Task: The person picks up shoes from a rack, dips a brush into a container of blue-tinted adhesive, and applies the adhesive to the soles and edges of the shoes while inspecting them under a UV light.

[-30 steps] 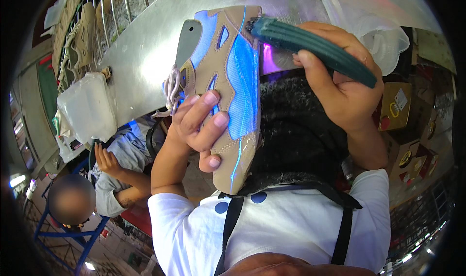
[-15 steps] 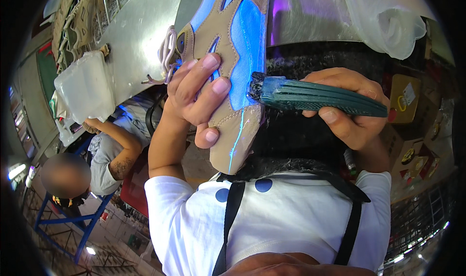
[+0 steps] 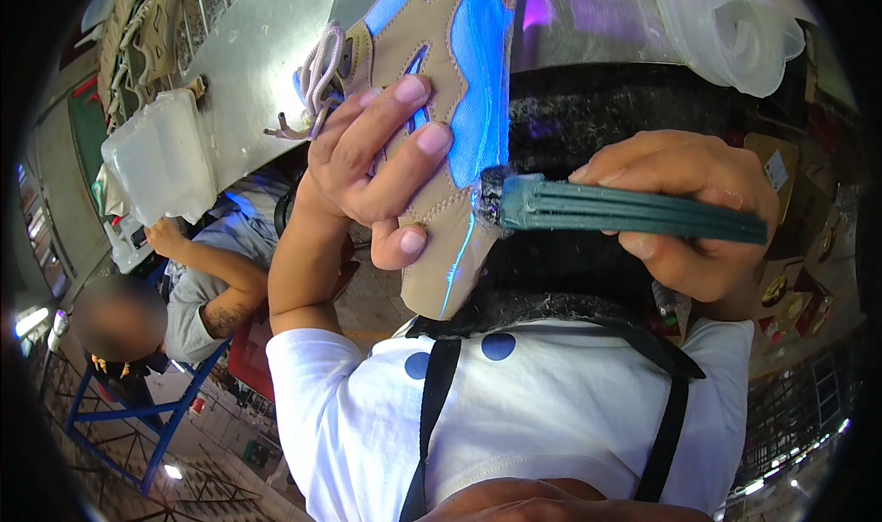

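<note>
My left hand [image 3: 372, 159] grips a tan shoe upper [image 3: 478, 108] with wavy stitched overlays and mesh lit bright blue. Its fingers wrap over the near side, beside the loose laces [image 3: 322, 67]. A glowing bluish line runs along the upper's edge down to its near end. In my right hand [image 3: 703, 177] is a brush with a flat, ribbed dark green handle [image 3: 634, 211], held level. The dark brush head [image 3: 492, 200] touches the upper's right edge, just below the blue mesh. Whatever part of the upper lies under my left palm is hidden.
A metal worktop [image 3: 248, 72] lies beyond my hands, with crumpled clear plastic [image 3: 735, 35] at far right. At left are a translucent container [image 3: 165, 159] and several tan uppers [image 3: 152, 44]. A seated co-worker's arm [image 3: 225, 274] reaches toward the container. Boxes [image 3: 790, 301] stand at right.
The brush has moved a little down along the upper's edge, from the mesh to the tan part, my right hand shifting right and down. The upper has tilted slightly.
</note>
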A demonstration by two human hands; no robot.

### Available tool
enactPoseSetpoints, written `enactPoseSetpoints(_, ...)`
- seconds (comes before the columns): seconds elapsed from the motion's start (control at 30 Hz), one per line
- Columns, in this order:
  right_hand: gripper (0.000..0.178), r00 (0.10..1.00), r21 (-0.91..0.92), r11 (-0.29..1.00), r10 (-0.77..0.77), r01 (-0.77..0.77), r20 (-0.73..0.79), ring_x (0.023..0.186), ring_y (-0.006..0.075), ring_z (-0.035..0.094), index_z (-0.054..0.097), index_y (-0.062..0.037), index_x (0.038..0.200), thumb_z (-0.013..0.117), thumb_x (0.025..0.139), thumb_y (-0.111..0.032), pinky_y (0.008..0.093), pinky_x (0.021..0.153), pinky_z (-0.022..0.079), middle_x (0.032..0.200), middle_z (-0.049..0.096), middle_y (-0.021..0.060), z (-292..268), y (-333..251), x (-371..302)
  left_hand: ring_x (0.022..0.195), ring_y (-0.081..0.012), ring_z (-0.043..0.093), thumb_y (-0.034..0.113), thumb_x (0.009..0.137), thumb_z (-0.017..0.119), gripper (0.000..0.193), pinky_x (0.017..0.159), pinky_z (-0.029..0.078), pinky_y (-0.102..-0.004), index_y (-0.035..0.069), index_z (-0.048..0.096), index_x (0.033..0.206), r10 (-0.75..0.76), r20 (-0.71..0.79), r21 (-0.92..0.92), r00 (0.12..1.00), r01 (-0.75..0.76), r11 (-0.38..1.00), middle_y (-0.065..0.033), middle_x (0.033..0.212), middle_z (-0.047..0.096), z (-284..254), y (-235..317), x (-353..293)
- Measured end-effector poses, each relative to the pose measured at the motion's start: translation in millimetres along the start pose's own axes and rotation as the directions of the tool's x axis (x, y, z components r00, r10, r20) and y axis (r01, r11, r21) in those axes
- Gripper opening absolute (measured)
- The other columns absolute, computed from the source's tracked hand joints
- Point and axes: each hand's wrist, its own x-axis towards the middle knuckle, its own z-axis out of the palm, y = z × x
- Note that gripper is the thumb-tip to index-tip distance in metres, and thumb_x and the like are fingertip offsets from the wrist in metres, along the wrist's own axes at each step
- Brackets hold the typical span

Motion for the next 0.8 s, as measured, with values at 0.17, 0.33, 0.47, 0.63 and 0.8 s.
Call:
enactPoseSetpoints(0.17,0.031,0.995,-0.092,0.992,-0.090,0.087,-0.036,0.067,0.0244,0.072,0.065,0.0090,0.109,0.072,0.087,-0.011,0.0308,0.058,0.060,0.097,0.071,0.0307,7.4,-8.9,-5.6,0.102,-0.0379,0.068,0.048,0.096,0.029,0.069,0.089,0.054,-0.0449,-0.004,0.070,0.113,0.003,-0.018,-0.007,1.000,-0.003,1.000,-0.0317,0.119,0.067,2.0,1.3,6.1)
enactPoseSetpoints(0.33,0.025,0.954,-0.238,0.952,-0.236,0.191,-0.182,0.052,0.0187,0.067,0.065,0.0052,0.104,0.071,0.093,-0.016,0.0246,0.046,0.053,0.085,0.073,0.0265,30.5,-11.1,-14.2,0.102,-0.0385,0.068,0.046,0.094,0.032,0.067,0.090,0.055,-0.0459,-0.005,0.071,0.114,-0.083,-0.001,-0.008,0.997,0.083,0.997,-0.0324,0.117,0.067,-0.9,9.6,16.4)
enactPoseSetpoints(0.47,0.024,0.957,-0.211,0.964,-0.203,0.159,-0.208,0.053,0.0186,0.068,0.065,0.0051,0.104,0.072,0.090,-0.012,0.0250,0.047,0.053,0.085,0.073,0.0267,38.8,-22.1,-20.3,0.103,-0.0405,0.068,0.041,0.095,0.035,0.062,0.088,0.056,-0.0477,-0.007,0.069,0.112,-0.099,0.040,0.018,0.994,0.099,0.995,-0.0311,0.115,0.068,-6.7,12.6,27.2)
enactPoseSetpoints(0.63,0.025,0.979,-0.176,0.970,-0.185,0.168,-0.085,0.057,0.0189,0.069,0.065,0.0056,0.104,0.074,0.086,-0.009,0.0253,0.049,0.054,0.090,0.073,0.0270,24.6,-27.5,-16.8,0.104,-0.0441,0.068,0.030,0.096,0.043,0.045,0.083,0.058,-0.0515,-0.008,0.062,0.110,-0.039,0.063,0.039,0.997,0.036,0.999,-0.0279,0.114,0.069,-9.9,12.9,44.4)
enactPoseSetpoints(0.8,0.029,0.975,-0.145,0.965,-0.221,0.220,0.005,0.059,0.0192,0.070,0.065,0.0047,0.105,0.075,0.091,-0.018,0.0260,0.049,0.055,0.094,0.073,0.0265,13.6,-30.9,-14.4,0.104,-0.0471,0.068,0.016,0.093,0.052,0.032,0.081,0.060,-0.0549,-0.004,0.048,0.117,0.044,0.104,0.087,0.994,-0.054,0.995,-0.0290,0.116,0.068,-16.0,11.2,55.3)
